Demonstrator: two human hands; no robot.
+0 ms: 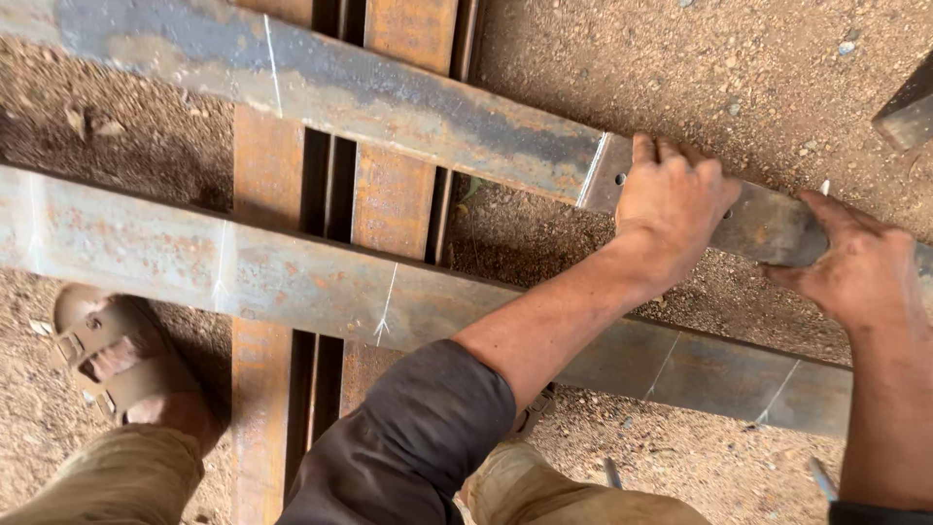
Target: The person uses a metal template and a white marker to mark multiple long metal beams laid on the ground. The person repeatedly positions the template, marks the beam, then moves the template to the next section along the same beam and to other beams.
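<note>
Two long rusty flat steel bars lie across the ground, the upper bar (389,97) and the lower bar (243,272), both crossed by thin white marking lines. A short grey metal plate (768,226) with small holes rests on the right part of the upper bar. My left hand (671,199) lies on this plate, fingers curled over its far edge. My right hand (860,267) is at the plate's right end, fingers pinched together, and a small white tip (825,186) shows by the index finger. What that white piece is cannot be made out.
Rust-brown beams (389,194) run under both bars, away from me. The ground is reddish gravelly dirt (700,68). My sandalled foot (117,360) stands at the lower left. A dark metal piece (909,107) juts in at the upper right. Small metal bits (610,473) lie near my knees.
</note>
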